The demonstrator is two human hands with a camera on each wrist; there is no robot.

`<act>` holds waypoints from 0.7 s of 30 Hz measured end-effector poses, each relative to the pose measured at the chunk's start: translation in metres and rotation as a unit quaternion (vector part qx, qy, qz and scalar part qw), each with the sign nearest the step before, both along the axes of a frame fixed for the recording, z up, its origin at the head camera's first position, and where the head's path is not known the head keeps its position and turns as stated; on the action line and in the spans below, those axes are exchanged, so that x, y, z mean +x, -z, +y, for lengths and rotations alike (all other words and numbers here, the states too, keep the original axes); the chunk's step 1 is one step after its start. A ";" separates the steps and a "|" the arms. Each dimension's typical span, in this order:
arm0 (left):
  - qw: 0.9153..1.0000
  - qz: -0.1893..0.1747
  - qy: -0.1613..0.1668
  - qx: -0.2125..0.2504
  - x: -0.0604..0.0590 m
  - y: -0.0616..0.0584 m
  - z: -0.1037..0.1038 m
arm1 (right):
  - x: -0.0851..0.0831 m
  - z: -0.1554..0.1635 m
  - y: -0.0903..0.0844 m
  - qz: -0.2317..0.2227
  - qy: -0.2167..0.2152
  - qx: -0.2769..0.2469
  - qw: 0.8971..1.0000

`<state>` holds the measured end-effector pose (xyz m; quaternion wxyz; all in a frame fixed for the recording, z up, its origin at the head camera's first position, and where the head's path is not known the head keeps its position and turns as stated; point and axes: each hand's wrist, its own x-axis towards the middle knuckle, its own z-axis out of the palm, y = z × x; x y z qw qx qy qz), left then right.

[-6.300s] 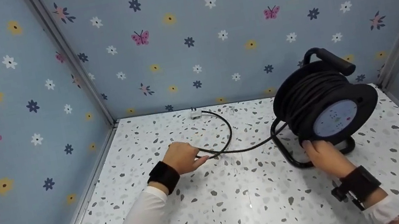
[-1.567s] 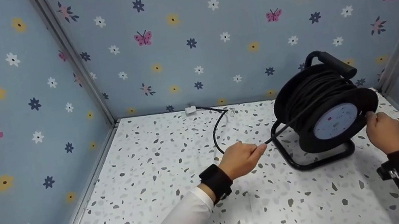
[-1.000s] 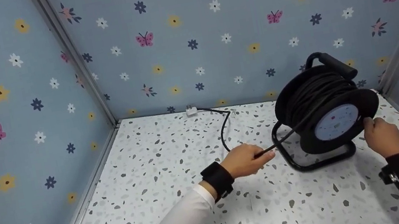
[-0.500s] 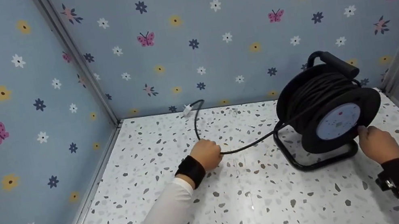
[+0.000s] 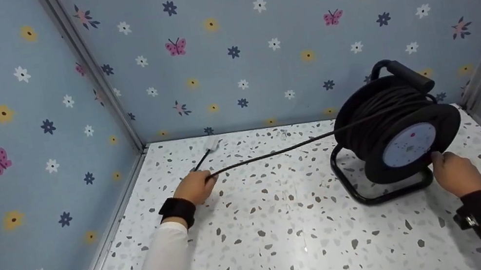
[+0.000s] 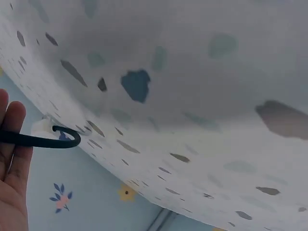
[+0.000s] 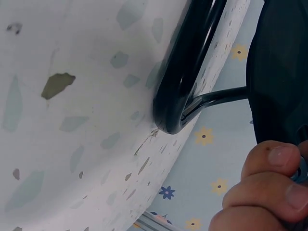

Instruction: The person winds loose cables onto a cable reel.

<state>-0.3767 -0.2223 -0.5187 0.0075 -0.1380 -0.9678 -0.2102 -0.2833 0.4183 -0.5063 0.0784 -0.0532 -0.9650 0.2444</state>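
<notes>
A black cable reel (image 5: 397, 127) with a pale round face stands upright on its tube stand (image 5: 353, 184) at the right of the speckled floor (image 5: 289, 245). My right hand (image 5: 449, 167) grips the reel's lower right rim; its curled fingers (image 7: 269, 187) press against the black flange (image 7: 284, 72). My left hand (image 5: 197, 185) grips the black cable (image 5: 273, 153) near its end, at the back left. The cable runs nearly straight from that hand to the top of the reel. The white plug (image 5: 212, 145) lies just beyond the hand, also visible as the white plug (image 6: 43, 127) on the hooked cable end (image 6: 48, 140).
Blue walls with flowers and butterflies enclose the floor on three sides; metal corner posts (image 5: 96, 76) stand at back left and back right. The reel's carry handle (image 5: 402, 71) sits close to the back wall.
My left hand has moved left and toward the back-left corner with the cable. The loop has been drawn out into a nearly straight line and the plug slid left. The right hand stays on the reel.
</notes>
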 end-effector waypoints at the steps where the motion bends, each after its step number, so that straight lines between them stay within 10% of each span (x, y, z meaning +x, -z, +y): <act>1: 1.000 0.000 -0.006 0.012 0.001 -0.002 -0.005 | 0.000 0.000 0.000 0.000 0.000 0.000 1.000; 13: 0.994 0.016 -0.083 0.074 0.015 -0.013 -0.053 | 0.001 0.000 0.001 -0.007 -0.016 0.000 1.000; 21: 0.993 0.098 -0.027 0.062 0.028 -0.015 -0.047 | 0.001 -0.005 0.005 -0.022 -0.027 -0.002 0.999</act>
